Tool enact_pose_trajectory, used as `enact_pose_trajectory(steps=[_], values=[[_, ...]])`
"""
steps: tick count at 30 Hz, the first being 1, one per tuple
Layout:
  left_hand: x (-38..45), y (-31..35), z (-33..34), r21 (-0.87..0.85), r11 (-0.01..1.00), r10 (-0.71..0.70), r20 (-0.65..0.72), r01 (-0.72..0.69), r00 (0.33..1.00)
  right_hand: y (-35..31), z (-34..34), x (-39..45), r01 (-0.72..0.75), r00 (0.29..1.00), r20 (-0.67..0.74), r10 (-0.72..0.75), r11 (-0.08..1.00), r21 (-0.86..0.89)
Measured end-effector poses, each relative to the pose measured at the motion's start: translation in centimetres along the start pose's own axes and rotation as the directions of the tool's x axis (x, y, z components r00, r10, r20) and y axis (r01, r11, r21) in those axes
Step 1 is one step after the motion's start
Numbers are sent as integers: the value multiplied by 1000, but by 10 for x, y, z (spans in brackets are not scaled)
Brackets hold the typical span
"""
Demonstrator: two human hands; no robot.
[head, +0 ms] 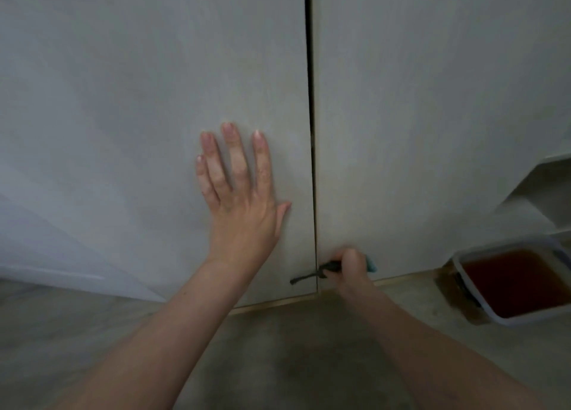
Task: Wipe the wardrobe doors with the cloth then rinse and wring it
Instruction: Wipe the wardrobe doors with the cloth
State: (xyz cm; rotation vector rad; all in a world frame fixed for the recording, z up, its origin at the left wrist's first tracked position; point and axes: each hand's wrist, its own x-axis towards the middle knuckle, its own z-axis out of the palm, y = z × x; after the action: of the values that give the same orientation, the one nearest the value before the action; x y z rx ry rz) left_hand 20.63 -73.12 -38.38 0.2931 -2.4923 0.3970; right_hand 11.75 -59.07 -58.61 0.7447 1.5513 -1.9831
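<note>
Left hand is pressing flat, fingers spread, on the left wardrobe door; right hand at five o'clock is gripping the teal cloth against the right wardrobe door.

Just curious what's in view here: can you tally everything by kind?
Wardrobe doors: 2, left door, right door
Hands: 2, left hand, right hand
Cloth: 1
Tub of brownish water: 1
Total: 6

Single head-worn wide-angle view, looking forward and steeply down from close range at the lower wardrobe doors and the floor before them, both forearms entering from the bottom edge.
</note>
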Motion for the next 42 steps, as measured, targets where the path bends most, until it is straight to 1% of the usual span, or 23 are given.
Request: enact_pose_trajectory(steps=[1, 2, 4, 5, 6, 8, 9, 10, 13, 14, 15, 17, 19, 20, 21, 23, 27, 30, 32, 34, 36, 40, 42], values=[[0, 1, 2, 2, 1000, 0, -2, 0, 1000, -5, -12, 5, -12, 999, -50, 13, 1000, 19], [0, 2, 3, 8, 1000, -1, -1, 1, 1000, -9, -28, 20, 5, 990, -143, 3, 999, 53], [0, 0, 6, 16, 1000, -1, -15, 1, 1000, -19, -62, 56, 82, 932, -361, -17, 983, 165], [1, 1, 8, 20, 1000, 3, -24, -3, 1000, -19, -82, 87, 105, 902, -431, -11, 975, 194], [2, 2, 9, 18, 1000, 2, -27, -1, 1000, -18, -98, 111, 142, 886, -463, -22, 964, 225], [3, 2, 11, 18, 1000, -8, -29, 9, 1000, -21, -103, 121, 169, 879, -476, -17, 945, 280], [3, 3, 11, 15, 1000, -14, -29, 15, 999, -25, -94, 104, 182, 888, -460, -28, 938, 295], [3, 4, 10, 12, 1000, -17, -32, 18, 999, -32, -81, 77, 208, 902, -423, -81, 942, 264], [1, 1, 7, 1, 1000, 1, -28, -1, 1000, -45, -36, -8, 330, 894, -340, -293, 942, 56], [0, 1, 7, -3, 1000, 9, -19, -9, 1000, -46, -26, -30, 364, 882, -322, -345, 931, 1], [-1, -5, 4, 1, 1000, 18, -18, -18, 1000, -50, -11, -53, 424, 850, -318, -419, 904, -60], [-4, -8, 2, -8, 998, 55, -22, -55, 998, -52, 8, -88, 579, 733, -280, -620, 784, -221], [-8, -11, -3, -36, 995, 96, -33, -97, 995, -57, 29, -120, 708, 567, -187, -802, 591, -387], [-8, -17, -8, -44, 994, 101, -48, -103, 994, -61, 43, -135, 747, 492, -129, -861, 493, -446], [-8, -23, -14, -54, 993, 100, -67, -104, 993, -66, 55, -148, 762, 433, -76, -898, 410, -501], [-4, -43, -26, -60, 997, 46, -121, -54, 992, -76, 78, -168, 746, 328, 6, -945, 255, -616], [18, -93, -53, -108, 981, -180, -212, 160, 961, -89, 109, -197, 651, 205, 151, -967, 20, -759], [34, -134, -71, -167, 958, -270, -237, 235, 933, -99, 131, -213, 592, 124, 231, -965, -115, -798], [39, -153, -75, -175, 958, -265, -236, 228, 935, -105, 141, -219, 546, 74, 272, -960, -189, -816], [38, -171, -77, -152, 970, -224, -239, 191, 945, -114, 153, -231, 508, -16, 368, -930, -325, -798], [39, -182, -79, -137, 974, -209, -244, 180, 947, -126, 165, -248, 495, -85, 453, -887, -432, -754], [47, -207, -92, -162, 963, -253, -257, 217, 933, -154, 187, -286, 485, -200, 550, -810, -570, -663], [52, -215, -97, -167, 962, -254, -254, 217, 933, -174, 190, -298, 468, -267, 538, -800, -596, -653]])
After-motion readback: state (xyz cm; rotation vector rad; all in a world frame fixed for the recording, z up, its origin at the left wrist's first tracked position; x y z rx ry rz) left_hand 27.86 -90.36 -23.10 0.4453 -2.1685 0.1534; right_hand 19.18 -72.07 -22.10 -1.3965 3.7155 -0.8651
